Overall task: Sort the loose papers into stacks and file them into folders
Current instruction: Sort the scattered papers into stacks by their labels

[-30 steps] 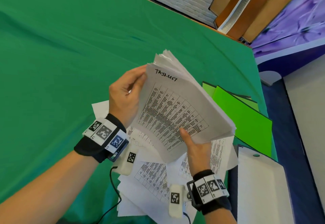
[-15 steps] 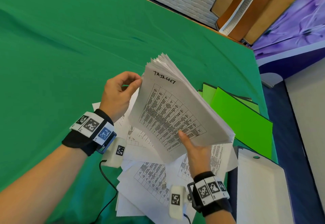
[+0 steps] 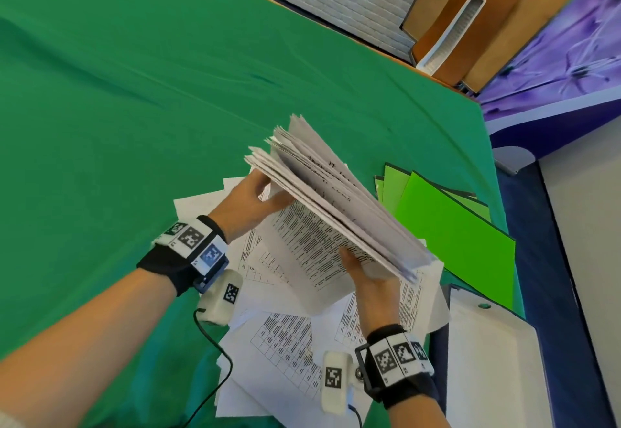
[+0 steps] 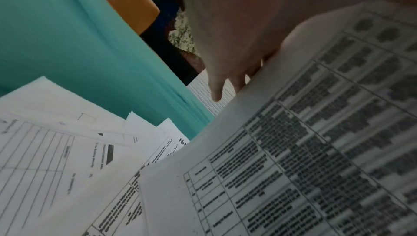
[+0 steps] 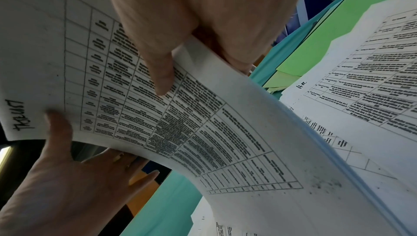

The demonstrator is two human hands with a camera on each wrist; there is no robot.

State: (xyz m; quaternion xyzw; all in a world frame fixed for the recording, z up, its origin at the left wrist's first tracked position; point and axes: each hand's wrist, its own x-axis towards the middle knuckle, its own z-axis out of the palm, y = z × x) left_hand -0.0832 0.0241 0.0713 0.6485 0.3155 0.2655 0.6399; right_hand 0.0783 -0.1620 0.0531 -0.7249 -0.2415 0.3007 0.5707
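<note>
- Green tablecloth: covers the whole work surface; wooden chair and white brick-pattern panel beyond its far edge.
- Loose papers: a scattered, overlapping heap of printed table sheets lying on the cloth under both forearms; unsorted, by the look of it.
- Green folders: several bright green card folders fanned on the cloth just right of the heap, closed, with no sheet seen in them.
- White binder: lies at the near right edge, beside the folders; a green dot shows near its top corner.
- Held sheaf of papers: a thick bundle raised above the heap, tilted, its far corner fanned apart into separate leaves.
- Front sheet: printed grid with a handwritten heading in one corner; it is bowed away from the rest of the sheaf.
- Right hand: grasps the sheaf's near edge, thumb on the printed face, fingers behind.
- Left hand: fingers at the sheaf's upper left corner, thumb on the front sheet's corner, peeling that sheet off; pinching it, as far as can be seen.
- Step in hand, judged: sorting, with sheets being taken off the sheaf one at a time.
- Next move, judged: draw the front sheet fully free without dragging the leaf behind it, read its heading, and lay it on a matching stack on bare cloth; filing not yet begun.
</note>
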